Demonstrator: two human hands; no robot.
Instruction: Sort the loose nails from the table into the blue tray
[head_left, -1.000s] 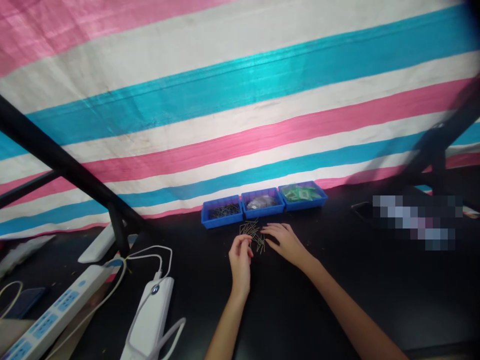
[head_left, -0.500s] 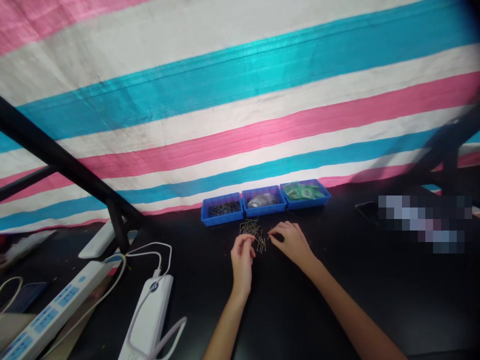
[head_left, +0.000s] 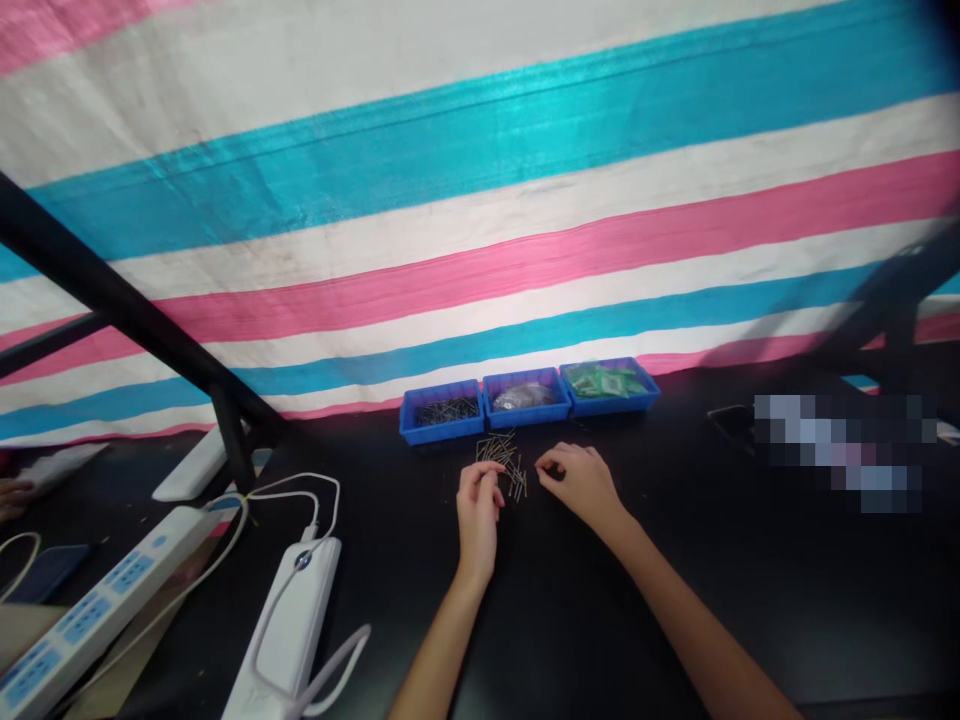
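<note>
Thin metal screw-like pieces [head_left: 498,450] lie in a loose pile on the black table [head_left: 555,600]. My left hand [head_left: 478,510] is at the pile's near left edge, fingers curled together; what they hold, if anything, is hidden. To the right of the pile, my right hand [head_left: 577,480] has thumb and forefinger pinched, and anything between the tips is too small to name. Behind the pile stand three blue bins in a row: the left bin [head_left: 442,432] holds similar metal pieces, the middle bin [head_left: 529,413] clear plastic bags, the right bin [head_left: 615,403] green packets.
At the left are a white power bank [head_left: 289,630] with a cable, a white power strip [head_left: 97,610] and a black metal frame [head_left: 112,300]. Another person's hand [head_left: 13,498] shows at the far left edge. A striped sheet [head_left: 480,240] hangs behind the table.
The view has shifted slightly. My two hands keep nearly the same places and finger poses. At the far left edge another person's hand has come into view.
</note>
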